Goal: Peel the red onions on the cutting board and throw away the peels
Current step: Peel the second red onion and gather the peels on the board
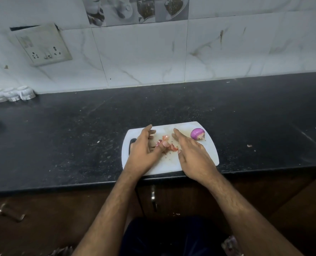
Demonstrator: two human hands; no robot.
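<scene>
A white cutting board (207,156) lies at the front edge of the black counter. A peeled purple onion (197,133) rests at the board's far right corner. Reddish onion peels (169,145) lie in a loose pile at the board's middle. My left hand (144,154) lies flat on the board's left side, fingers spread, thumb touching the peels. My right hand (192,154) lies flat just right of the pile, fingers straight and pointing away, close to the onion but apart from it. Neither hand holds anything.
The black counter (61,135) stretches left and right of the board, with small peel scraps (249,145) at the right. Three white cups (12,94) stand upside down at the back left by the tiled wall. A cabinet handle (153,197) is below the counter edge.
</scene>
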